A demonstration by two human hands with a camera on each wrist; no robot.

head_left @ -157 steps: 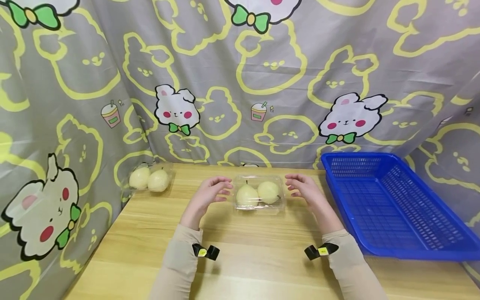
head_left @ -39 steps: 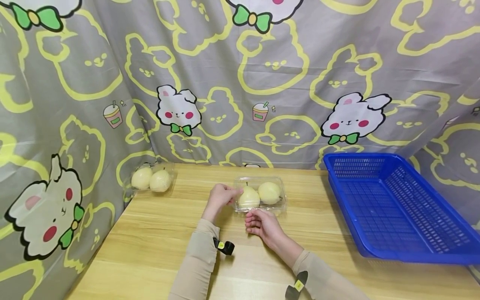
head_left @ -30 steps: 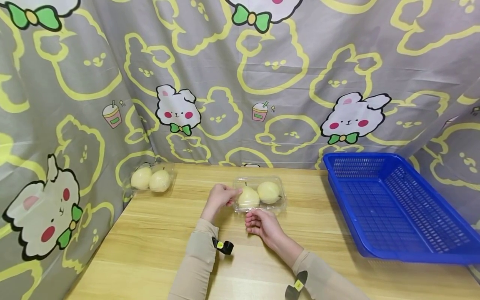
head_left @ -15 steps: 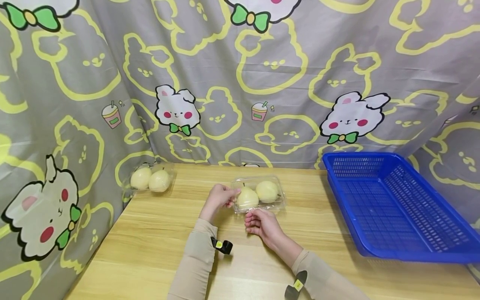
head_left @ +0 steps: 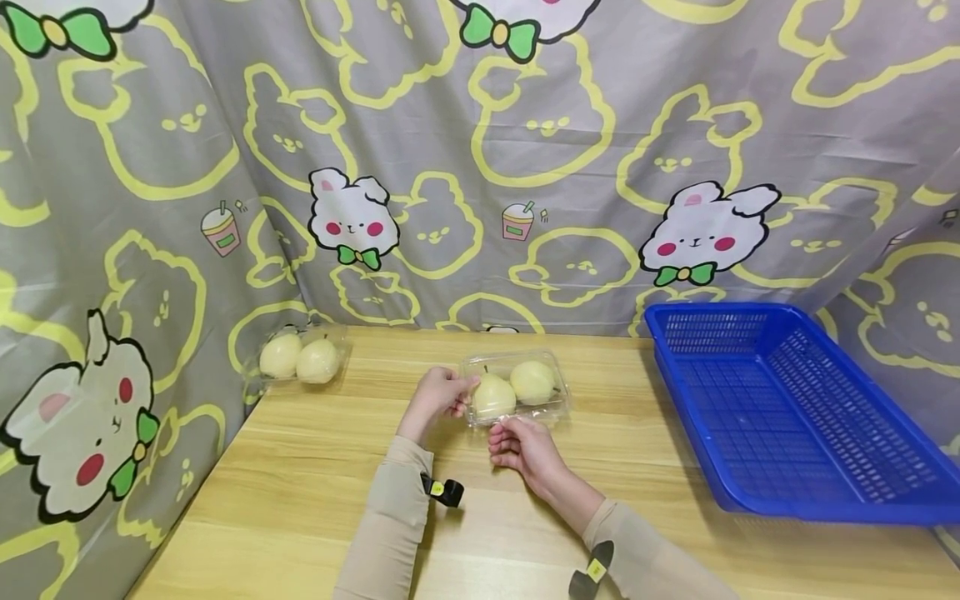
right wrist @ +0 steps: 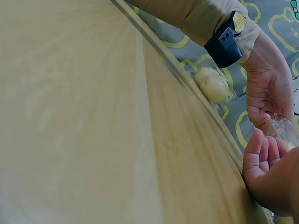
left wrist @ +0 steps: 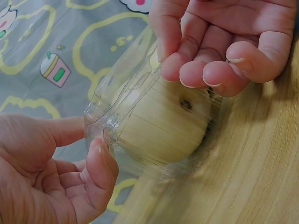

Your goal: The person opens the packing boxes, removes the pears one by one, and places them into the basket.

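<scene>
A clear plastic clamshell box [head_left: 558,407] stands on the table with two pale yellow pears [head_left: 494,397] inside. My left hand [head_left: 437,395] pinches its left edge between thumb and finger; in the left wrist view that hand [left wrist: 51,172] grips the clear rim [left wrist: 105,123]. At the front edge of the box is my right hand [head_left: 531,454], its thumb and index finger pinching the rim and the other fingers curled below. The right wrist view shows both hands close together at the right, with the box [right wrist: 286,130] mostly cut off.
Another clear box [head_left: 342,354] with two pears [head_left: 317,361] sits at the table's back left corner. A blue plastic basket [head_left: 705,433] stands at the right. Patterned grey curtain [head_left: 450,208] closes off the back and sides of the wooden table [head_left: 300,500].
From apart on either side of the box, both hands have moved onto it, the right one coming round to the front edge. In the last second the box has turned slightly; the hands barely moved.
</scene>
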